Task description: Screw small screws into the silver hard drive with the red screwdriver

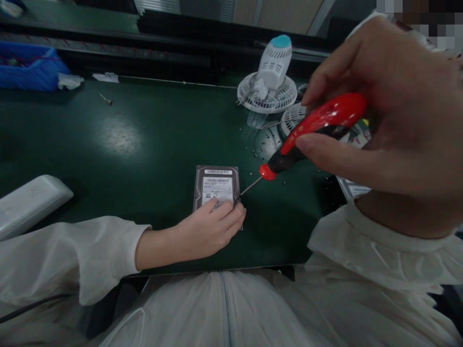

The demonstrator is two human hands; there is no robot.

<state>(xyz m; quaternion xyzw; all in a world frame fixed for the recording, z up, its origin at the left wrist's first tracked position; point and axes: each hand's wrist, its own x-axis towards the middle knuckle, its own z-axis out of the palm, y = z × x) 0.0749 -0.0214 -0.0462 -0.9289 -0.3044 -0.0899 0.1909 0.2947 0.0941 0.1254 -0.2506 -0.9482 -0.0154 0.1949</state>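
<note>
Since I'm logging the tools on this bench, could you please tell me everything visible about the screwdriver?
The screwdriver has a glossy red and black handle, apparently plastic, with a red collar and thin, metallic shaft. Held in the grip of the right hand, it slants down leftward; its end is by the right edge of the hard drive, beside the left hand; exact contact is unclear.

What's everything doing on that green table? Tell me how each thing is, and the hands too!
Hard drive: lying flat, printed side up, partly covered.
Left hand: laid over the hard drive.
Screwdriver: slanted, tip at the drive's right edge.
Right hand: closed around the screwdriver's handle.
Small metal pieces: loose, scattered.
White fan: grille down, turquoise end up.
Blue bin: open-topped, things inside.
</note>
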